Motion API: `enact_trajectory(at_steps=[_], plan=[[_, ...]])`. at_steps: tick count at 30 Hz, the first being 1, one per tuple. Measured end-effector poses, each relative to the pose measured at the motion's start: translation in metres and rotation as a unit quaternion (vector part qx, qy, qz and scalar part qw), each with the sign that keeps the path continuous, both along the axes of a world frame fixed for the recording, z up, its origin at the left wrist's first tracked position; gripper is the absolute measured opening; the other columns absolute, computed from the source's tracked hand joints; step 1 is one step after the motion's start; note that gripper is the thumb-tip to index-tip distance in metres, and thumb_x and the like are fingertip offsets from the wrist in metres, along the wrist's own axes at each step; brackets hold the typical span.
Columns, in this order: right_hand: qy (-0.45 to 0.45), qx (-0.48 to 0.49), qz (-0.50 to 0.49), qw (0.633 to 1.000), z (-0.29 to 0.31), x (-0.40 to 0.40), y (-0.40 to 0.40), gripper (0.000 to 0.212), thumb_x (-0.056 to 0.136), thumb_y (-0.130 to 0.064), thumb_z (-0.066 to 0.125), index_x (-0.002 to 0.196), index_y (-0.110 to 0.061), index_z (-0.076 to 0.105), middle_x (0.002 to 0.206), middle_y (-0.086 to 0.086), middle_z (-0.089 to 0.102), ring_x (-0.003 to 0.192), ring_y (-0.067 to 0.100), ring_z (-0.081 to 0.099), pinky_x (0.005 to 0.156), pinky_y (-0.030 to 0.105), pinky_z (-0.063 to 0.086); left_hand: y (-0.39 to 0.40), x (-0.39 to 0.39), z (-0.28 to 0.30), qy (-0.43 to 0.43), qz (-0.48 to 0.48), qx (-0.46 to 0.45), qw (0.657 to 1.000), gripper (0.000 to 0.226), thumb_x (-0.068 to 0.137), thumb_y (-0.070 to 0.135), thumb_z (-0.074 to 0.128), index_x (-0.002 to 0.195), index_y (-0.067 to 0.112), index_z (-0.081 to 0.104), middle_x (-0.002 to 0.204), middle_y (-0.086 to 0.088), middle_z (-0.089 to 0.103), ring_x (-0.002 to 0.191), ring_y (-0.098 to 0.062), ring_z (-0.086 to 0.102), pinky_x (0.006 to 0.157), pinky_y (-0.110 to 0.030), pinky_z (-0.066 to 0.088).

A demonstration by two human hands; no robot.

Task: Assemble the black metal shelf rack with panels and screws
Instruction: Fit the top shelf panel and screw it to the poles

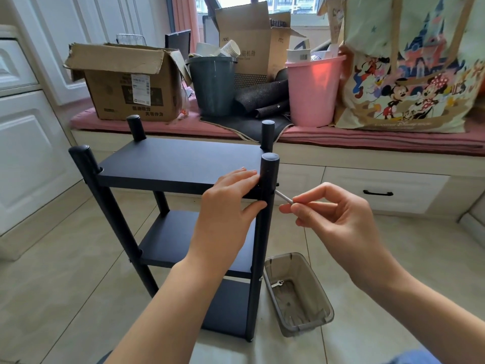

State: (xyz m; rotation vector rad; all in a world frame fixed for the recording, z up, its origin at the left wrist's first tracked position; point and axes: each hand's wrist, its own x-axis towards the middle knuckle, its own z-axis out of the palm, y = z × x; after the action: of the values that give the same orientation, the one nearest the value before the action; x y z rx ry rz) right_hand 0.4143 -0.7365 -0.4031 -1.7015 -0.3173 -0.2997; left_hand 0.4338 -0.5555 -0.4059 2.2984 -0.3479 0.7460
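Both of your forearms are reaching in from the bottom edge toward the near right corner of the black metal shelf rack (pixel 178 195), which is standing upright on the beige tiled floor (pixel 367 298) in front of the pink-cushioned window bench (pixel 367 139). Your left hand (pixel 228 203) is bracing the flat black top panel (pixel 181 161), fingers lying straight over its edge and thumb tucked beneath, right against the round black front right post (pixel 269 179). Your right hand (pixel 328 208) is pinching the slim silver hex key (pixel 283 197) between thumb and fingertips, its far end meeting the post at the level of the top panel, where a screw seems to be going in. Judging by what is showing, you are nearing the end: four capped posts are standing and three panels are sitting level, with small fasteners visible at the lower joints. What is probably remaining is tightening this corner, and possibly other top joints, which cannot be checked from here. Beside the rack's foot, the clear grey plastic bin (pixel 315 321) is holding a small silver spanner (pixel 277 283) and little else.
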Motion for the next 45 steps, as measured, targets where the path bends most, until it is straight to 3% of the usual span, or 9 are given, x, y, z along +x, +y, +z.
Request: enact_trajectory(at_steps=[3, 8, 15, 24, 27, 30, 39, 45], plan=[[-0.006, 0.001, 0.006, 1.0, 0.001, 0.0, -0.001, 0.006, 0.084, -0.009, 0.072, 0.087, -0.01, 0.067, 0.081, -0.003, 0.077, 0.082, 0.019, 0.074, 0.076, 0.032, 0.059, 0.001, 0.0, 0.001, -0.004, -0.005, -0.001, 1.0, 0.051, 0.078, 0.006, 0.083, 0.127, 0.01, 0.068, 0.127, -0.005, 0.068, 0.125, -0.021, 0.058, 0.102, 0.007, 0.017], [-0.019, -0.008, 0.015, 1.0, 0.002, -0.002, 0.001, 0.006, 0.085, -0.006, 0.071, 0.086, -0.01, 0.067, 0.079, -0.005, 0.077, 0.077, 0.013, 0.073, 0.069, 0.021, 0.057, 0.001, -0.001, 0.002, -0.007, -0.013, 0.005, 1.0, 0.047, 0.083, 0.004, 0.078, 0.128, 0.01, 0.067, 0.129, -0.005, 0.068, 0.127, -0.022, 0.058, 0.1, 0.008, 0.017], [-0.016, -0.015, 0.005, 1.0, 0.001, 0.0, 0.004, 0.007, 0.085, -0.008, 0.073, 0.085, -0.013, 0.068, 0.079, -0.005, 0.077, 0.074, 0.015, 0.073, 0.07, 0.026, 0.058, 0.001, 0.0, 0.001, -0.018, -0.014, 0.003, 1.0, 0.042, 0.084, 0.001, 0.076, 0.125, 0.009, 0.069, 0.125, -0.006, 0.069, 0.124, -0.024, 0.06, 0.102, 0.005, 0.017], [-0.029, -0.023, 0.0, 0.999, 0.002, 0.003, 0.01, 0.009, 0.085, -0.007, 0.073, 0.085, -0.014, 0.067, 0.078, -0.006, 0.077, 0.075, 0.013, 0.073, 0.067, 0.023, 0.057, 0.001, 0.001, 0.0, -0.031, -0.015, -0.004, 0.999, 0.04, 0.083, 0.001, 0.077, 0.122, 0.006, 0.07, 0.122, -0.009, 0.071, 0.121, -0.027, 0.062, 0.1, 0.008, 0.015], [-0.024, -0.019, 0.0, 1.0, 0.001, 0.005, 0.011, 0.009, 0.086, -0.007, 0.073, 0.084, -0.015, 0.067, 0.078, -0.006, 0.077, 0.073, 0.013, 0.072, 0.067, 0.023, 0.057, 0.0, 0.001, 0.0, -0.035, -0.01, -0.001, 0.999, 0.04, 0.08, 0.0, 0.079, 0.12, 0.005, 0.072, 0.119, -0.01, 0.072, 0.117, -0.028, 0.064, 0.104, -0.002, 0.014], [-0.021, -0.017, -0.003, 1.0, 0.001, 0.006, 0.013, 0.008, 0.086, -0.009, 0.073, 0.084, -0.016, 0.068, 0.078, -0.006, 0.077, 0.072, 0.018, 0.071, 0.068, 0.025, 0.057, -0.001, 0.001, -0.001, -0.04, -0.004, 0.006, 0.999, 0.04, 0.08, 0.001, 0.08, 0.119, 0.006, 0.072, 0.118, -0.008, 0.073, 0.116, -0.028, 0.066, 0.103, -0.012, 0.024], [-0.019, -0.005, 0.005, 1.0, 0.003, 0.01, 0.019, 0.009, 0.086, -0.008, 0.072, 0.083, -0.015, 0.067, 0.078, -0.003, 0.077, 0.07, 0.011, 0.071, 0.065, 0.021, 0.054, -0.001, 0.003, -0.004, -0.049, 0.001, 0.009, 0.999, 0.041, 0.08, 0.002, 0.079, 0.12, 0.006, 0.072, 0.119, -0.009, 0.072, 0.117, -0.029, 0.066, 0.103, -0.03, 0.036], [-0.015, 0.008, 0.011, 1.0, 0.003, 0.012, 0.021, 0.006, 0.087, -0.006, 0.07, 0.085, -0.011, 0.067, 0.079, -0.001, 0.077, 0.073, 0.009, 0.072, 0.063, 0.018, 0.053, -0.001, 0.004, -0.004, -0.053, 0.0, 0.012, 0.999, 0.041, 0.08, 0.001, 0.08, 0.119, 0.007, 0.072, 0.118, -0.008, 0.073, 0.116, -0.028, 0.065, 0.104, -0.02, 0.033]])
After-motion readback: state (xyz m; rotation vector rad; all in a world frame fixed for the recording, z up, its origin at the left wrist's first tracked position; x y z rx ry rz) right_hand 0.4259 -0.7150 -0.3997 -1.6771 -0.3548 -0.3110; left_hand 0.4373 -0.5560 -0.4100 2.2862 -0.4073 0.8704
